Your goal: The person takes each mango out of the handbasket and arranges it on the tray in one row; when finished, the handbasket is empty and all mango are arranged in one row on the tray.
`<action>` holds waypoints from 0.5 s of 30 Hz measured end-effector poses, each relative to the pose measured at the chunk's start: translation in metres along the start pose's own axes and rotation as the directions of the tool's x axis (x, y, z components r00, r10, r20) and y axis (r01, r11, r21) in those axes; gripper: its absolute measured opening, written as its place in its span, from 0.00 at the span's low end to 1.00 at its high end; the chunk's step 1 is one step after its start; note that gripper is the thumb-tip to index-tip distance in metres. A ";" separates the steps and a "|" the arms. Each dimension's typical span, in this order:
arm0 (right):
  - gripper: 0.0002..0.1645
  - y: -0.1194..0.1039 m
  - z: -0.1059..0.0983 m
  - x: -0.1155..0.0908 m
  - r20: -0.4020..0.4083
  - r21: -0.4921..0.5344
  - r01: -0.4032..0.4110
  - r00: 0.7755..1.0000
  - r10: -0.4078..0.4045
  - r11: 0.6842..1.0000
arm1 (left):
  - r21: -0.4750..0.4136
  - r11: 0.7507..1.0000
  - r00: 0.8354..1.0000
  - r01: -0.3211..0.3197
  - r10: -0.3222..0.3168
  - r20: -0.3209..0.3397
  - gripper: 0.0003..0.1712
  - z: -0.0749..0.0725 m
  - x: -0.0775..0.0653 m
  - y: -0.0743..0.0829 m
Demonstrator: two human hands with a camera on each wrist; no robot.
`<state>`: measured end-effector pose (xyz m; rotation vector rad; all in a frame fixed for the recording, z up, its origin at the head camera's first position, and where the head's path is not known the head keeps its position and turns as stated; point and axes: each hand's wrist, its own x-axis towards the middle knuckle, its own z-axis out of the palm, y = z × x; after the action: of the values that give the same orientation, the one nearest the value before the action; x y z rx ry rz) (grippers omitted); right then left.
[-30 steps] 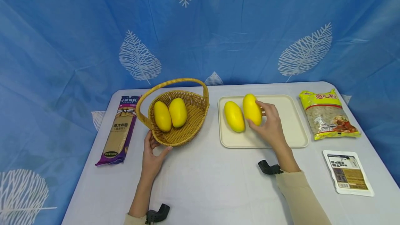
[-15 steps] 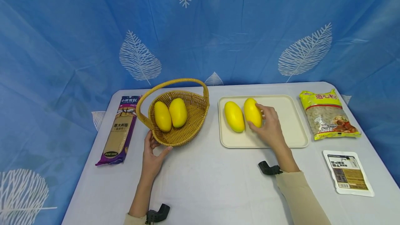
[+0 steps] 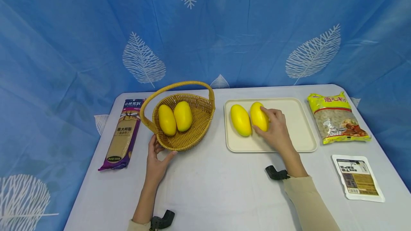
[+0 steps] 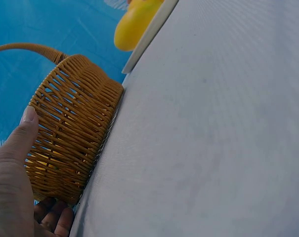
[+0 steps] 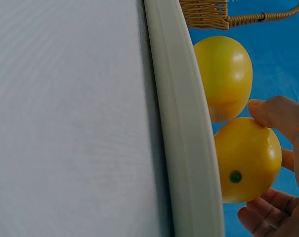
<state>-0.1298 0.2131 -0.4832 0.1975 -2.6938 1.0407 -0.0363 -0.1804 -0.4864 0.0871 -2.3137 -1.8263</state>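
Note:
My right hand (image 3: 273, 129) holds a yellow mango (image 3: 259, 116) between thumb and fingers, low over the cream tray (image 3: 300, 127). A second mango (image 3: 240, 120) lies close to its left on the same tray. The right wrist view shows the held mango (image 5: 248, 160) with its green stem spot, the thumb on top and fingertips below. To the left stands a wicker basket (image 3: 200, 124) with an arched handle and two mangoes (image 3: 174, 117) inside. My left hand (image 3: 157, 163) grips the basket's near left side; the left wrist view has the thumb (image 4: 23, 136) at its rim and fingers low beside it.
A purple spaghetti pack (image 3: 123, 133) lies left of the basket. Right of the tray lie a yellow macaroni bag (image 3: 338, 118) and a white flat packet (image 3: 358, 177). A blue leaf-print cloth (image 3: 224, 27) hangs behind the white table (image 3: 218, 188).
The right hand has lowered the mango towards me, down to the tray beside the other mango, and its fingers have shifted slightly on it. The left hand and basket have stayed put.

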 end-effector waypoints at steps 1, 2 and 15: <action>0.43 0.000 0.000 0.000 0.002 -0.001 0.001 1.000 -0.001 1.000 | -0.002 1.000 1.000 -0.003 0.003 0.001 0.54 0.000 0.000 0.000; 0.43 0.000 0.000 0.000 0.004 -0.002 0.002 1.000 -0.002 1.000 | -0.003 1.000 1.000 -0.007 0.007 0.002 0.54 0.000 0.000 0.000; 0.40 0.000 0.003 -0.002 -0.020 0.009 0.048 0.999 -0.047 0.999 | -0.003 1.000 1.000 0.009 -0.009 0.001 0.54 0.001 0.000 0.002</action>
<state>-0.1287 0.2117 -0.4857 0.2502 -2.6536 1.0356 -0.0363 -0.1795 -0.4849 0.0958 -2.3144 -1.8347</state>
